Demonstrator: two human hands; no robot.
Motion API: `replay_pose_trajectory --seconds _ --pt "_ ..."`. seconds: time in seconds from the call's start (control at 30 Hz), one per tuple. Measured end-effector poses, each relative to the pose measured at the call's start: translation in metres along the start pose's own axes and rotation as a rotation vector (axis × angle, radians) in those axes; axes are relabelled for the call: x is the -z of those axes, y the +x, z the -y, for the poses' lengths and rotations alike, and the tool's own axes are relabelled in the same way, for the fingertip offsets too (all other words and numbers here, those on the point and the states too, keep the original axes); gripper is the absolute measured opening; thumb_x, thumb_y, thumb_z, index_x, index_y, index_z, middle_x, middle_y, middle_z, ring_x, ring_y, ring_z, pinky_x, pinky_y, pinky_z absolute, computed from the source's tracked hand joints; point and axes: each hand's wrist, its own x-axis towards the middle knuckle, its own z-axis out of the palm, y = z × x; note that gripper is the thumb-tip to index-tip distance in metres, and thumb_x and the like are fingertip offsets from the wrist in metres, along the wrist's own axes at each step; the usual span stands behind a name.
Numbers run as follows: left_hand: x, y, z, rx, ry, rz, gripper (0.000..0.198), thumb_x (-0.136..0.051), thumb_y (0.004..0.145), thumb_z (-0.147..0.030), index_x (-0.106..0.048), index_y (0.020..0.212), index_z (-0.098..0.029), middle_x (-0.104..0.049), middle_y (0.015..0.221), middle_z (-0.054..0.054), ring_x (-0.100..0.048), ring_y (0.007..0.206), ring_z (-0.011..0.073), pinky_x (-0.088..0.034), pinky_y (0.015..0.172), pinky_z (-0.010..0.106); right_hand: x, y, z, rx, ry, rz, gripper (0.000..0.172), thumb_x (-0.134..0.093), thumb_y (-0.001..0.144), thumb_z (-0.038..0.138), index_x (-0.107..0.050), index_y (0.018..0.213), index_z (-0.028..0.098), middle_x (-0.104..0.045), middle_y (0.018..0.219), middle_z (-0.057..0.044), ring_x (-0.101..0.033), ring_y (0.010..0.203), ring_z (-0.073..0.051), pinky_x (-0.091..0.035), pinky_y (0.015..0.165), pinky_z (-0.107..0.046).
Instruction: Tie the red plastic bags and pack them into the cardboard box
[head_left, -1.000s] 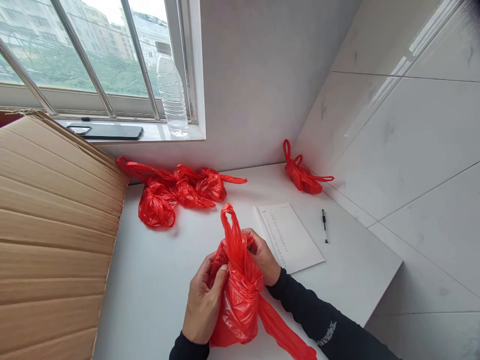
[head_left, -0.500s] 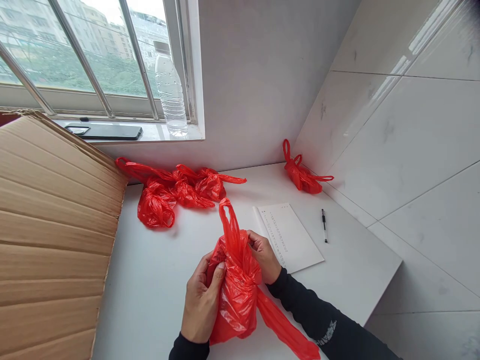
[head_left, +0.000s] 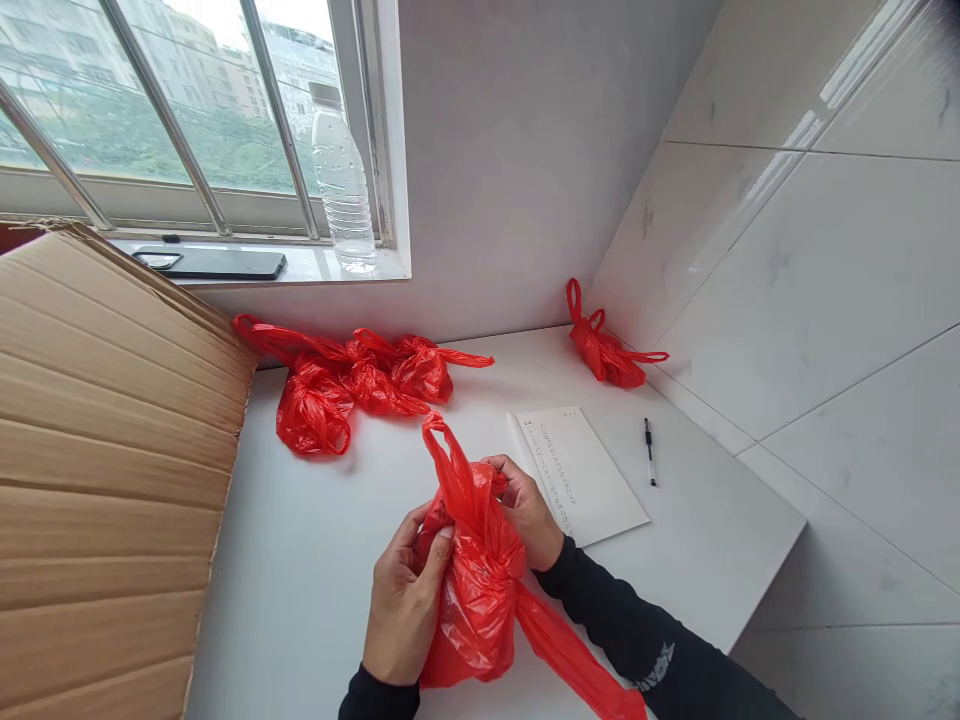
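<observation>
I hold a red plastic bag (head_left: pixel 476 590) above the white table (head_left: pixel 315 560), near its front edge. My left hand (head_left: pixel 405 600) grips the bag's left side, fingers curled round the bunched plastic. My right hand (head_left: pixel 525 510) pinches the bag's neck from the right. One handle loop (head_left: pixel 446 455) sticks up and leans left. The other handle trails down to the lower right across my dark sleeve (head_left: pixel 645 650).
A pile of tied red bags (head_left: pixel 345 385) lies at the back left, another tied bag (head_left: pixel 607 355) in the back right corner. A paper sheet (head_left: pixel 577 470) and pen (head_left: pixel 649 450) lie right. A cardboard flap (head_left: pixel 105 470) stands left. On the sill: a bottle (head_left: pixel 343 180), a phone (head_left: pixel 217 263).
The upright handle loop has tipped to the left and dropped a little. Both hands stay on the bag, with the right fingers shifting slightly at the neck.
</observation>
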Motion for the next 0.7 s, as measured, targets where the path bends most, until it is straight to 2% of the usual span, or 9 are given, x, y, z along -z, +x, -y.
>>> replay_pose_trajectory --seconds 0.17,0.43,0.7 --pt "0.0000 0.0004 0.0000 -0.007 -0.006 0.020 0.045 -0.068 0.081 -0.038 -0.058 0.123 -0.022 -0.070 0.108 0.006 -0.067 0.089 0.0206 -0.054 0.073 0.027 0.0001 0.0001 0.0008 0.005 0.029 0.005 0.031 -0.070 0.083 0.035 -0.061 0.109 0.020 -0.067 0.102 -0.005 -0.063 0.090 -0.018 -0.051 0.084 -0.031" --pt "-0.0059 -0.0029 -0.0059 0.032 -0.075 -0.020 0.037 -0.072 0.076 -0.039 -0.062 0.106 -0.020 -0.071 0.087 0.002 -0.066 0.070 0.0169 -0.053 0.064 0.025 -0.0002 -0.0006 0.0015 -0.022 0.031 0.031 0.039 -0.065 0.085 0.047 -0.059 0.115 0.022 -0.066 0.109 -0.007 -0.064 0.093 -0.020 -0.053 0.081 -0.033" --pt "-0.0001 -0.0009 -0.0046 0.070 -0.154 -0.084 0.033 -0.078 0.070 -0.037 -0.058 0.090 -0.020 -0.067 0.074 -0.001 -0.061 0.059 0.0131 -0.046 0.050 0.020 -0.0012 -0.0024 0.0044 -0.027 0.010 0.124 0.051 -0.061 0.088 0.048 -0.050 0.131 0.023 -0.063 0.118 -0.009 -0.063 0.102 -0.021 -0.049 0.093 -0.036"
